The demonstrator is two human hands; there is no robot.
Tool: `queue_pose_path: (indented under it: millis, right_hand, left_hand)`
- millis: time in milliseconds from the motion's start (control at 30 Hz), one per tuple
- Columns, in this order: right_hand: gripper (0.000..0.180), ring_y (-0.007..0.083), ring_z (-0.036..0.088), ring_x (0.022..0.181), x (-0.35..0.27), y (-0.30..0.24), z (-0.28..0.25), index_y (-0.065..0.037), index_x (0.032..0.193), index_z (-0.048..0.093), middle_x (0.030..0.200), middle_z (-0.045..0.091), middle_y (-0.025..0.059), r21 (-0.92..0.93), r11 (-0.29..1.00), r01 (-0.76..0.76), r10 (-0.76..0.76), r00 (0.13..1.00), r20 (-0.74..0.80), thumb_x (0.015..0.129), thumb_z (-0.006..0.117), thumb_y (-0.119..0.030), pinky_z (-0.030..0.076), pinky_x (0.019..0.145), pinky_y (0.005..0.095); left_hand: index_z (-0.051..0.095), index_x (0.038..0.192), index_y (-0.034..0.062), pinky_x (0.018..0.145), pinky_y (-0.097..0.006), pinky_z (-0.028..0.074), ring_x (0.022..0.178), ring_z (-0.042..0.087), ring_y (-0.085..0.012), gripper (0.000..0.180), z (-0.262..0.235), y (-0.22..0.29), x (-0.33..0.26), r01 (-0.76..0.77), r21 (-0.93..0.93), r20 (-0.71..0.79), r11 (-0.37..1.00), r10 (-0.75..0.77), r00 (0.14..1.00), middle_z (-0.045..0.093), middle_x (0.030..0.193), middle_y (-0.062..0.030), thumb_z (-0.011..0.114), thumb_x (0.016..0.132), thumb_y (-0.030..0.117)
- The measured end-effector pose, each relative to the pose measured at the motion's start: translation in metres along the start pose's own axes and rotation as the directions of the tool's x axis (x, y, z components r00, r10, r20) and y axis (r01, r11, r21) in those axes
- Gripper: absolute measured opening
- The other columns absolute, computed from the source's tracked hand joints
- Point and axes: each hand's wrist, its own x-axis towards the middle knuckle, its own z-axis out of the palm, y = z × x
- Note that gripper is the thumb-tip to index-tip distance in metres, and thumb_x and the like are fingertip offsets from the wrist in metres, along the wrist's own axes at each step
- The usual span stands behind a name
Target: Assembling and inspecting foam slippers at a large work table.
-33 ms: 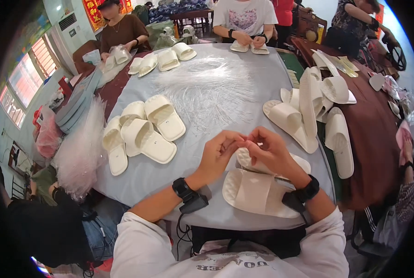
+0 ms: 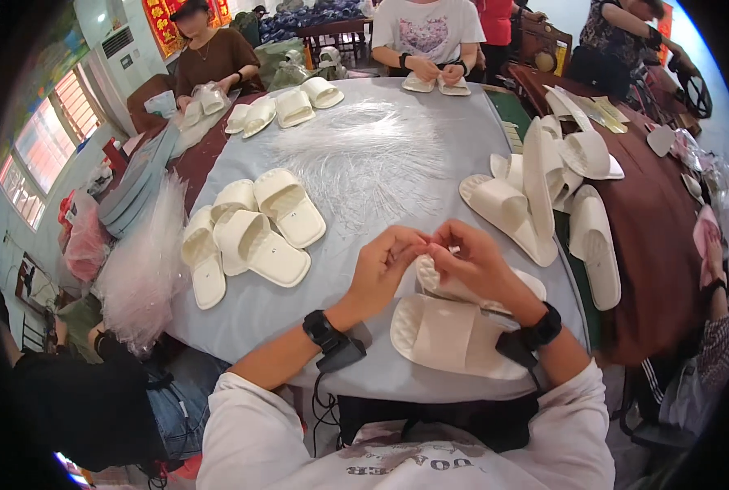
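Observation:
My left hand and my right hand meet fingertip to fingertip over the near edge of a round grey table. Both pinch the far end of a cream slipper, which lies partly hidden under my right palm. A small white piece shows between my right fingers; what it is I cannot tell. A second cream slipper lies flat just in front of my chest, below both hands. Each wrist carries a black band.
Several cream slippers lie to the left, and more are stacked at the right. A heap of thin white strands covers the table's middle. Other people handle slippers across the table and far left. A brown table adjoins on the right.

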Motion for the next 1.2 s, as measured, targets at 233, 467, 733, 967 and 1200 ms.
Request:
queue_pose_path:
  millis: [233,467,733,967,1200]
  right_hand:
    - [0.028,0.0314,0.063,0.100,-0.048,-0.040,-0.032,0.002,0.115,0.061,0.107,0.063,0.0175,-0.551,0.813,0.188,-0.202,0.979,0.036,0.101,0.065,-0.021,0.050,0.088,0.0370]
    - [0.024,0.0346,0.061,0.107,-0.129,-0.034,-0.062,0.000,0.116,0.061,0.115,0.059,0.0167,-0.617,0.783,0.076,-0.158,0.984,-0.080,0.098,0.064,-0.015,0.048,0.094,0.0373]
    - [0.025,0.0342,0.062,0.108,-0.179,-0.039,-0.074,0.002,0.117,0.061,0.120,0.062,0.0172,-0.623,0.781,0.049,-0.176,0.974,-0.145,0.097,0.066,-0.011,0.050,0.094,0.0377]
    - [0.023,0.0336,0.063,0.106,-0.198,-0.044,-0.102,0.003,0.114,0.062,0.117,0.063,0.0182,-0.650,0.760,-0.005,-0.188,0.956,-0.227,0.096,0.067,-0.009,0.050,0.093,0.0366]
    - [0.020,0.0335,0.064,0.099,-0.210,-0.055,-0.120,0.004,0.112,0.061,0.113,0.064,0.0174,-0.684,0.726,-0.073,-0.169,0.945,-0.281,0.096,0.065,-0.008,0.049,0.089,0.0357]
  left_hand:
    - [0.063,0.112,0.0047,0.096,-0.038,0.052,0.113,0.065,-0.0274,0.018,-0.012,0.047,0.017,-0.329,0.734,0.293,0.594,0.161,0.943,0.067,0.120,-0.0136,0.069,0.095,0.006]
    - [0.068,0.120,0.0087,0.115,-0.050,0.040,0.132,0.051,-0.0402,0.051,0.056,0.090,0.018,-0.668,0.430,0.800,0.607,0.087,0.594,0.059,0.137,-0.0153,0.085,0.077,0.030]
    - [0.072,0.116,0.0147,0.121,-0.050,0.027,0.136,0.043,-0.0393,0.071,0.077,0.097,0.041,-0.846,0.348,0.934,0.404,-0.224,0.277,0.057,0.134,-0.0120,0.092,0.055,0.045]
    - [0.077,0.087,0.0078,0.102,-0.040,0.042,0.114,0.052,-0.0292,0.053,0.084,0.129,0.030,-0.865,0.444,0.820,0.234,-0.495,0.287,0.058,0.112,-0.0113,0.089,0.060,0.052]
    - [0.078,0.089,0.0067,0.092,-0.040,0.047,0.111,0.053,-0.0329,0.047,0.006,0.224,0.063,-0.593,0.786,0.611,0.173,-0.367,0.702,0.058,0.108,-0.0127,0.090,0.060,0.042]
